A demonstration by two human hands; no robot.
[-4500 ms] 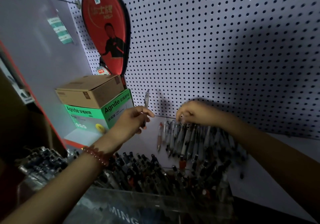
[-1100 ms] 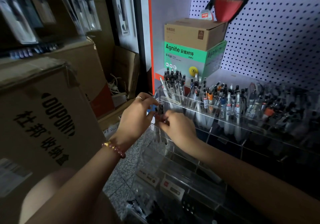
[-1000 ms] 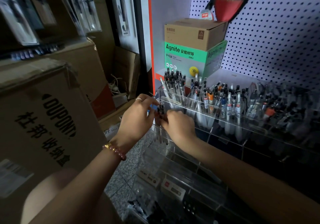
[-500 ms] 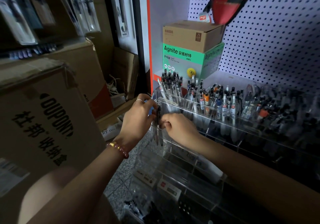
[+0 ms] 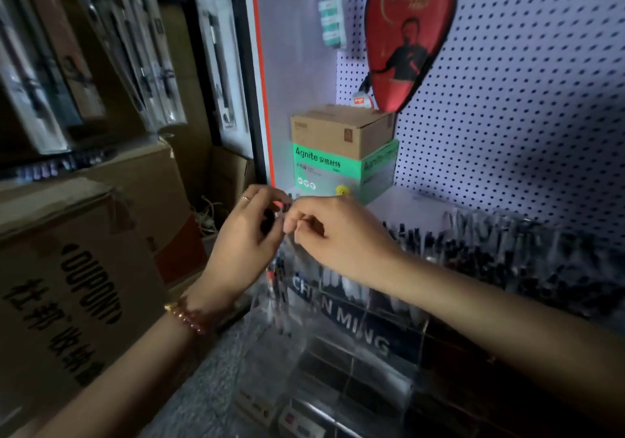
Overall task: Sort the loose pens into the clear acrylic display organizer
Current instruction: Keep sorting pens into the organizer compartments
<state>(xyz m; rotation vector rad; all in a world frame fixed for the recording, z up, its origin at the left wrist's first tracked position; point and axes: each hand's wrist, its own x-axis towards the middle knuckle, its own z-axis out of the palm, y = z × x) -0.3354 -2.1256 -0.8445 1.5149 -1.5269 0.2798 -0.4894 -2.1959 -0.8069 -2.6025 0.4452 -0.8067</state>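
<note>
Two hands are held fingertip to fingertip. Fingers of the left hand point(image 5: 241, 238) and right hand point(image 5: 333, 234) are curled and pinched on pens point(image 5: 274, 268), which hang below the fingers into the organizer's point(image 5: 355, 322) left end. Details are blurred.

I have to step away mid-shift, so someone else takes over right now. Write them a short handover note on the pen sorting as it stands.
Left hand: grips a bunch of pens near its top.
Right hand: fingers curled at the same bunch; blur hides whether it pinches.
The bunch hangs upright at the left end of the acrylic organizer; seated or not is unclear.
Done: many stored pens already fill the back rows.
Left: seat this bunch in a compartment and let go.
</note>
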